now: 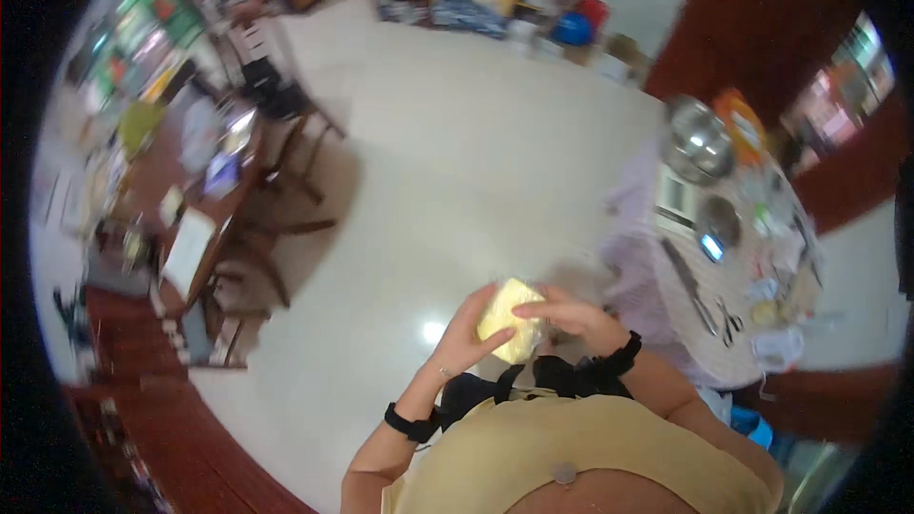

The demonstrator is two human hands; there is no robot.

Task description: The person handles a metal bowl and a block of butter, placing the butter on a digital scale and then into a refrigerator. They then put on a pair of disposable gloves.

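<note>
In front of my body I hold a pale yellow block in clear plastic wrap; what the block is made of cannot be told. My left hand grips its left side, thumb across the near face. On the right side, my right hand clasps it with the thumb over the top. The wrap stands out loosely around the block's edges. Both hands are above the floor, to the left of the cloth-covered table.
On the right table are a steel bowl, a lit digital scale, a long knife and scissors. At left, a wooden table bears papers and bags, with a chair beside it. Pale tiled floor lies between.
</note>
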